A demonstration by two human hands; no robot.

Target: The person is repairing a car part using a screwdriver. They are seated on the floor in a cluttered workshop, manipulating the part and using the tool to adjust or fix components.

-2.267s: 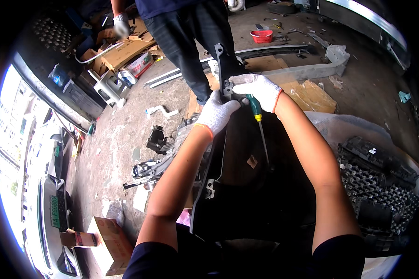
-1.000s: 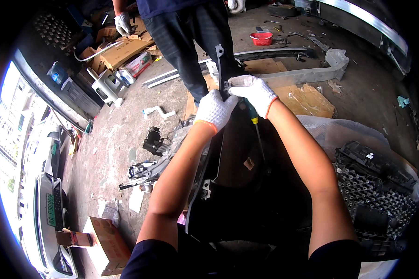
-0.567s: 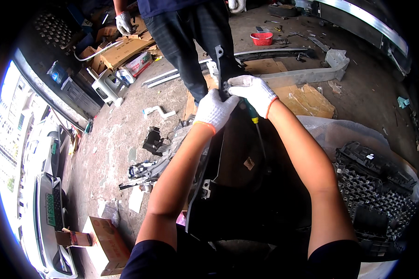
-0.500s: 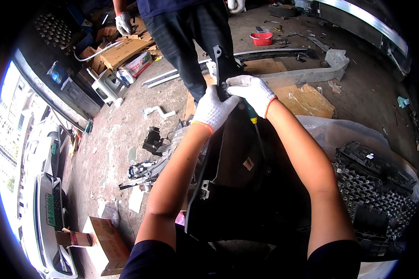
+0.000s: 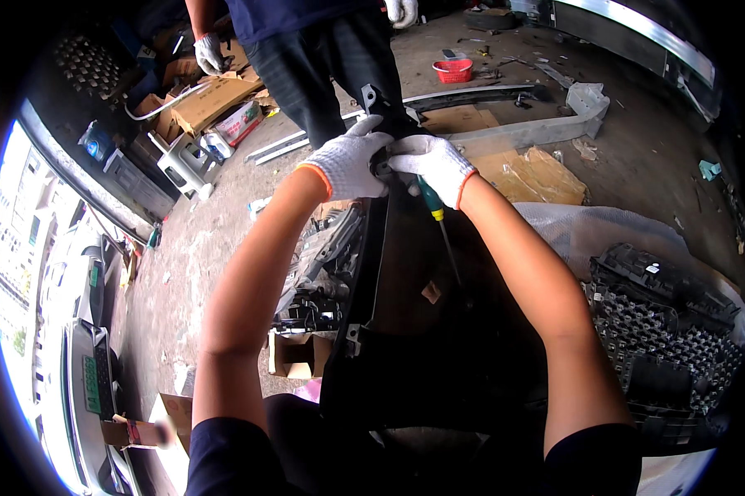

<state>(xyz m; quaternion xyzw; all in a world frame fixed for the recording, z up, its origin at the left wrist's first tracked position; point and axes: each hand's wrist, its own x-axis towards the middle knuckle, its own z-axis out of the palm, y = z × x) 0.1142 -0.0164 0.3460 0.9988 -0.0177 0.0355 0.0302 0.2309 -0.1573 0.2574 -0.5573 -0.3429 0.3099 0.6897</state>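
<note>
Working at a small fitting (image 5: 380, 165) near the far end of a dark panel (image 5: 438, 376), both gloved hands close together.
The left hand (image 5: 349, 165) bends around the panel's edge, its exact grip hidden; the right hand (image 5: 433, 165) seems to pinch narrowly at the fitting, a green-and-yellow screwdriver (image 5: 431, 201) tucked under its palm, shaft slanting down over the panel. The fitting sits between the hands, the panel stretching below them. Judging by this fine handling, the next move calls for a steady panel.
</note>
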